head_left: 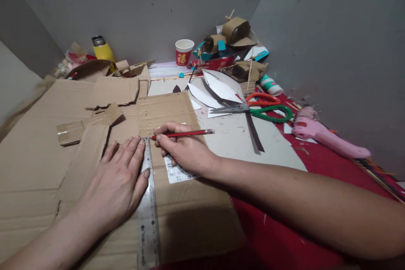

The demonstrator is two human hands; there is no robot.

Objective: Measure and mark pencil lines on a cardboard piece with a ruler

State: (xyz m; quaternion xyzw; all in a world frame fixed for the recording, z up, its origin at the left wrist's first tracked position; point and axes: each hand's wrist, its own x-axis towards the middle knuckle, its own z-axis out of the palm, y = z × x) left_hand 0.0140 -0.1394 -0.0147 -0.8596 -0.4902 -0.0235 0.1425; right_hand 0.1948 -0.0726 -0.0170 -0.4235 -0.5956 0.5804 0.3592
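On the desk, the left hand (118,179) lay flat, its fingers (134,154) spread and pressed down on a large flat sheet of brown corrugated cardboard (38,168), with the thumb and forefinger touching the left edge of a long steel ruler (147,211) that ran from the near edge of the cardboard toward its middle. The right hand (183,149) rested just to the right of the ruler's far end, over a white barcode label (177,172), its fingers pinching a thin red pencil (183,133) whose tip sat at the ruler's top end on the cardboard. The hold on the ruler looked light, only at one edge, so pencil pressure against it could probably push it askew and bend the line; torn flaps and ridges of loose brown cardboard scraps (95,114) just beyond the tip could also snag the lead. Toward the far right corner of the desk lay orange-and-green handled scissors (262,107) on white cut paper shapes (218,88), a pink glue gun (325,135) on the red desk cover (284,228), and a red-and-white paper cup (183,52) near a yellow flask (103,50) at the far edge.
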